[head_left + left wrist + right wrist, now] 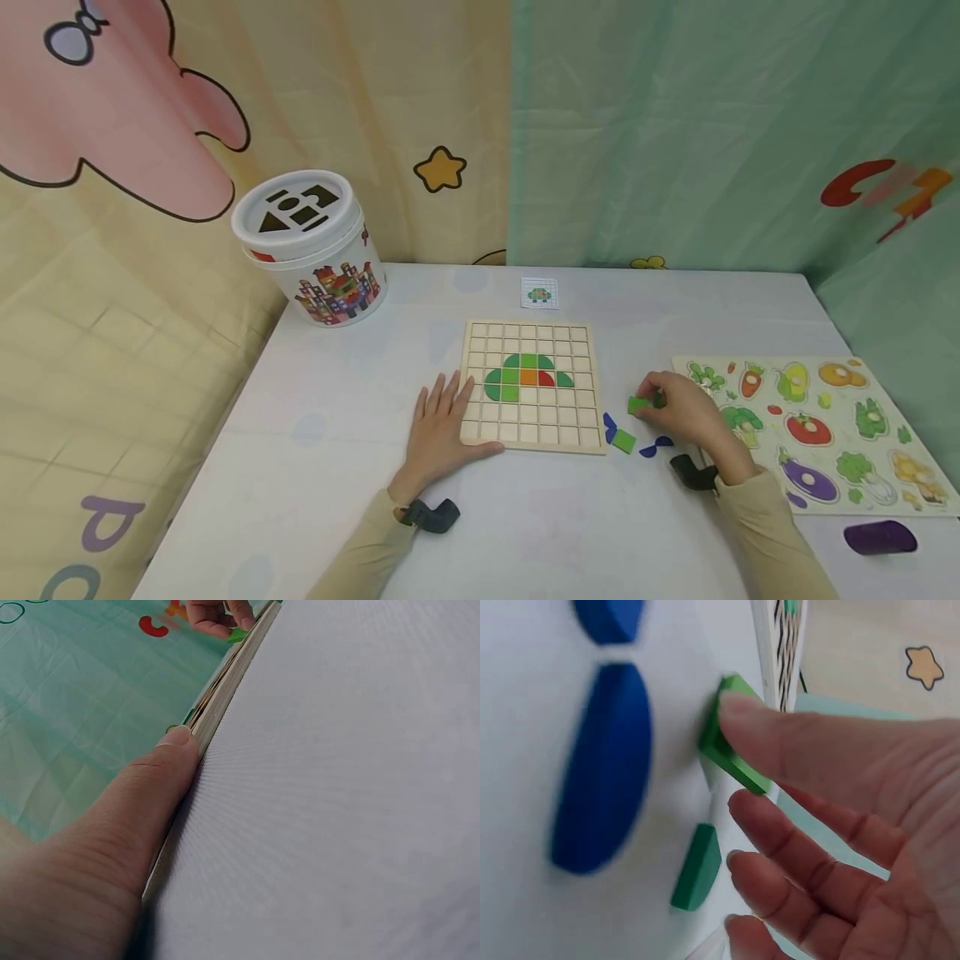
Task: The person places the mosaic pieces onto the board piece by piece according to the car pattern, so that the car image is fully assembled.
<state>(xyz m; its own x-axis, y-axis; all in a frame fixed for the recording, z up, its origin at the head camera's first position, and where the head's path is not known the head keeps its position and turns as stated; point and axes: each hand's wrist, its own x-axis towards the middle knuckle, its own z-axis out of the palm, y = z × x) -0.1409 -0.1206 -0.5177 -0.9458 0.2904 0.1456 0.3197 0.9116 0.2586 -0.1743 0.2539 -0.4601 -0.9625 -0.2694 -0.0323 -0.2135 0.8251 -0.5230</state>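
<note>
My left hand (441, 433) lies flat with spread fingers at the lower left corner of a wooden grid board (555, 425); its thumb (154, 780) touches the board's near edge. Green, orange and red tiles (528, 377) form a car-like shape in the grid. To the right of the board, my right hand (686, 408) pinches a light green square tile (714, 750) between thumb and finger, close over the table. A dark green curved piece (697, 868) lies beside its fingers. Nearby are a light green square (623, 441) and several blue pieces (648, 452).
A small pattern card (539, 293) lies behind the board. At the back left stands a white bucket (322, 275) with shape holes in its lid. A vegetable puzzle board (765, 442) sits under my right forearm, with a purple piece (881, 537) in front of it.
</note>
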